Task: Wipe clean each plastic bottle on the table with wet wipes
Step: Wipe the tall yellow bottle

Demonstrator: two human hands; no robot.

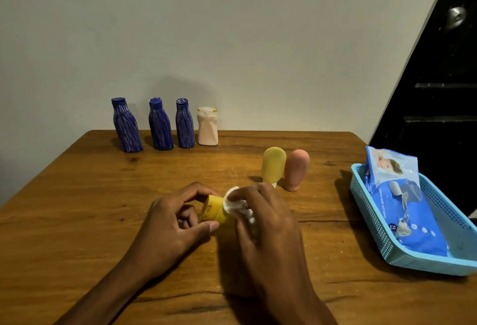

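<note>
Low in the middle of the frame, the left hand [178, 217] holds a small yellow bottle [213, 211] between its thumb and curled fingers, lying on its side just above the table [77, 208]; I judge this grip keeps the cap end turned toward the other hand. The right hand [260, 219] pinches a white wet wipe [236, 206] and presses it on the bottle's white cap end, probably to rub there. Just above and right of the hands, a yellow tube [274, 166] and a pink tube [296, 170] stand on their caps, touching or nearly so. In the upper left of the table, three blue bottles [160, 124] and a white bottle [207, 127] stand in a row by the wall, perhaps waiting or finished; I cannot tell which. At the right edge, a blue basket [371, 211] holds the wipes pack [407, 206], within reach.
</note>
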